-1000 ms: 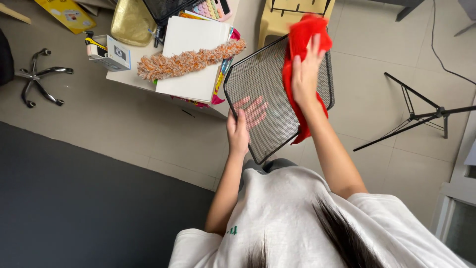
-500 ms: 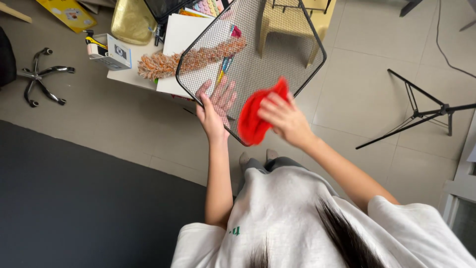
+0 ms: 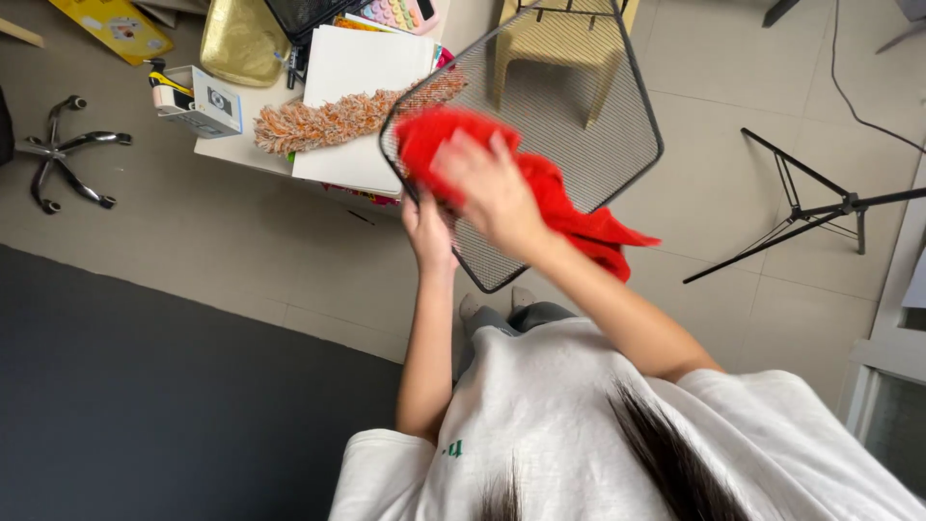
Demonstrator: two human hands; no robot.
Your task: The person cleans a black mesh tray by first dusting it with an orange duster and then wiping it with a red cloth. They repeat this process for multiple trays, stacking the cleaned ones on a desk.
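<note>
Left hand (image 3: 429, 232) grips the edge of a black mesh tray (image 3: 579, 125); right hand (image 3: 492, 188) presses a red cloth (image 3: 569, 207) flat against it.

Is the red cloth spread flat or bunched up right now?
Bunched. The red cloth is crumpled under the right hand against the black wire-mesh panel, one loose corner trailing right.

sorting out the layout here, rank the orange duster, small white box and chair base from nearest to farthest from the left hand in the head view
1. Orange duster: on the white papers on the low table, just up and left of the left hand.
2. Small white box: at the table's left end, beyond the duster.
3. Chair base: on the floor at the far left edge, farthest.
</note>
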